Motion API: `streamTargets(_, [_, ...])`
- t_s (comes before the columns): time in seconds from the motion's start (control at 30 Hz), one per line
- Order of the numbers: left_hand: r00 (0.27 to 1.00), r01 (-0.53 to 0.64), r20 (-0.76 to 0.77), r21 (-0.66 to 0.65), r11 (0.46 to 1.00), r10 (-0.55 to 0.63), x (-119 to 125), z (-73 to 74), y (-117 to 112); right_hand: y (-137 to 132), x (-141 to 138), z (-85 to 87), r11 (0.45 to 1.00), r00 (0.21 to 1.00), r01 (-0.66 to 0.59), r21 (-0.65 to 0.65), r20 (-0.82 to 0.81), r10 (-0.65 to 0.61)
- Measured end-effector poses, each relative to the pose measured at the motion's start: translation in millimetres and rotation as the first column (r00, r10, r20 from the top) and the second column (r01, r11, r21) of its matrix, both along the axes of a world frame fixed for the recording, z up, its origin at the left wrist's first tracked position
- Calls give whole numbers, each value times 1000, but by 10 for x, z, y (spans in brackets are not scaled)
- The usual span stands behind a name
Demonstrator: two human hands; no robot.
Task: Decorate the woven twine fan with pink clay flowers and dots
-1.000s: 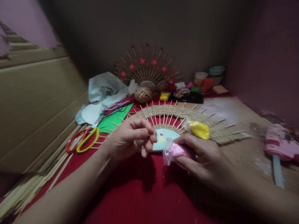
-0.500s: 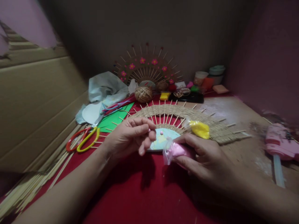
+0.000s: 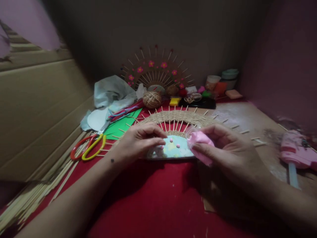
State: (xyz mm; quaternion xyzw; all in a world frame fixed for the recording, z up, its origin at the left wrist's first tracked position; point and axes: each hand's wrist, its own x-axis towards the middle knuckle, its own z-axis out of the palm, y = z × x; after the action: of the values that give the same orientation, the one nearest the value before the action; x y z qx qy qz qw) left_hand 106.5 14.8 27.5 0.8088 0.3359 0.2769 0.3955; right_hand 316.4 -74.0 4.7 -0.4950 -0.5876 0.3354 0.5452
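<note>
My left hand (image 3: pixel 142 140) is over the left end of a pale blue half-round panel (image 3: pixel 185 152), thumb and forefinger slightly apart with nothing visible between them. Small pink clay balls (image 3: pixel 178 145) dot the panel among pale yellow patches, one just below my left thumb. In my right hand (image 3: pixel 223 148), a lump of pink clay (image 3: pixel 201 145) in clear plastic is pinched between thumb and fingers, at the panel's right end. A woven straw band (image 3: pixel 173 116) with thin sticks arches behind the panel. My right hand hides part of it.
Scissors (image 3: pixel 88 147) and a bundle of thin sticks (image 3: pixel 32 201) lie left, beside a cardboard wall (image 3: pixel 42 115). A twine ball (image 3: pixel 152 99) and a flowered stick fan (image 3: pixel 156 64) stand behind. A pink glue gun (image 3: pixel 297 148) is at right. Red cloth (image 3: pixel 148 198) covers the front.
Another pink ball now shows on the panel, and the one at my left fingertips is no longer there. My right hand has moved right and up with the pink clay, covering the yellow clay.
</note>
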Motion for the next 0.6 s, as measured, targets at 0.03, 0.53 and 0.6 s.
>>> streamTargets(0.03, [998,33,-60,123,992,-26,14,-7,-11,1,2,-3,1000,1000,-2,-7,-7,1])
streamTargets(0.53, [909,338,-412,642,689,-62,94,-255,-30,-13,-24,1,1000,985,10,22,173,-14])
streamTargets(0.6, [912,336,-405,637,693,-69,100,-243,-26,-17,-24,-4,1000,983,13,24,181,-17])
